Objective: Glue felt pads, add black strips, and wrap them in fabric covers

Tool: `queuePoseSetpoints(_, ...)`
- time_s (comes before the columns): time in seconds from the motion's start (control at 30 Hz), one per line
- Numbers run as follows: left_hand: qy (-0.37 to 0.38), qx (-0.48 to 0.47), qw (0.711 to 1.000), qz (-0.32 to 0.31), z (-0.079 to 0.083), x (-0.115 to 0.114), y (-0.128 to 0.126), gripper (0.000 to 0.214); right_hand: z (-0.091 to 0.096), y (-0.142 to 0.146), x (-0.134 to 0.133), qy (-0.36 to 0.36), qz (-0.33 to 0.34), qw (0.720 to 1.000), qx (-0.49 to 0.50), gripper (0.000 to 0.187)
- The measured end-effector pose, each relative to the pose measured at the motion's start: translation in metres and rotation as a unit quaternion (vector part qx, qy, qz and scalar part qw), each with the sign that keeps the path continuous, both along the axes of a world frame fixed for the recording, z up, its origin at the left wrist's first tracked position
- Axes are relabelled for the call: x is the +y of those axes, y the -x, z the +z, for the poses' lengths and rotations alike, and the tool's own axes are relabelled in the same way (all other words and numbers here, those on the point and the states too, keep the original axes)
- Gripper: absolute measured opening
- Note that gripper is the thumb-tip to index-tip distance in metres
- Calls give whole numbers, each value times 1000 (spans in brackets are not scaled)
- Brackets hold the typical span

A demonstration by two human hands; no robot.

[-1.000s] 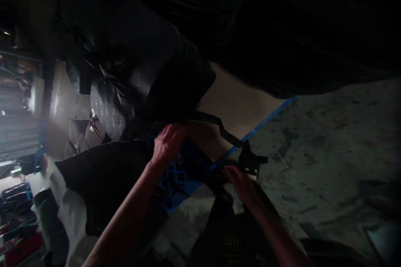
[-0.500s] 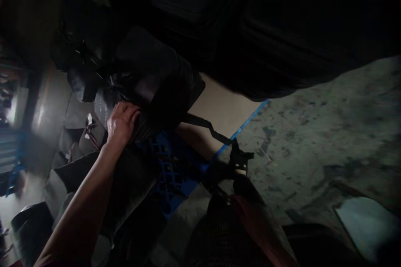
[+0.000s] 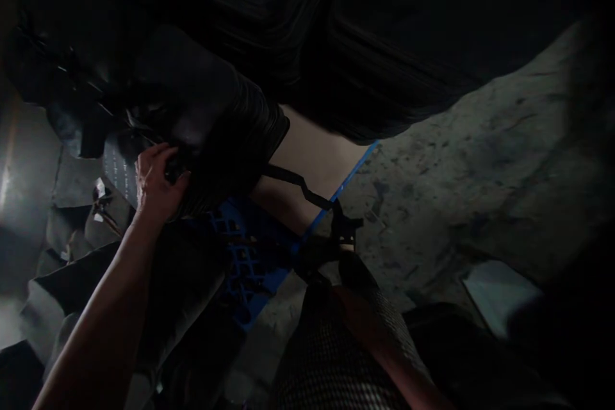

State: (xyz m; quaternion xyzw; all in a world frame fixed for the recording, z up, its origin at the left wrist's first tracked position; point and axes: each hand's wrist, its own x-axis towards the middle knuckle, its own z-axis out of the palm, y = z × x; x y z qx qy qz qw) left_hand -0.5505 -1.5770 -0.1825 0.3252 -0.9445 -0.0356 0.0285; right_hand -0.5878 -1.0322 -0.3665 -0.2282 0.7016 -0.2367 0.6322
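Observation:
My left hand [image 3: 161, 182] rests at the near edge of a stack of dark, thin pieces [image 3: 250, 122], which look like cloth or sheet material. Its fingers are bent over the edge and the thumb stands apart, with a dark gap between. Low in the view, over my knees in patterned trousers, is my right hand [image 3: 348, 307]. Deep shadow hides its fingers, and I cannot make out whether it holds anything. A dark, bent strap or bar [image 3: 302, 187] runs from the stack to a black fitting [image 3: 348, 230] just beyond my knees.
More dark stacks [image 3: 384, 45] fill the top. Under them lie a tan board [image 3: 317, 160] with a blue edge and a blue plastic grid [image 3: 240, 237]. Dark pieces and tags [image 3: 99, 192] lie at left. The stained floor [image 3: 442, 160] and a pale sheet [image 3: 502, 291] are at right.
The view has shifted, so most things now sit further left. My left hand's thumb has come apart from its fingers, which were pressed on the stack. My right hand stays near my knees.

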Motion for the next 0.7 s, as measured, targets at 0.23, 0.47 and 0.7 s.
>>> queuePoseSetpoints(0.23,55,11,998,3,7,30,0,71,4,6,1,3,26,998,56,41)
queuePoseSetpoints(0.47,-6,68,997,20,31,127,-16,58,8,11,-5,-38,29,991,127,39)
queuePoseSetpoints(0.7,-303,37,942,139,-52,316,-120,31,-74,54,-102,-58,62,975,205,25)
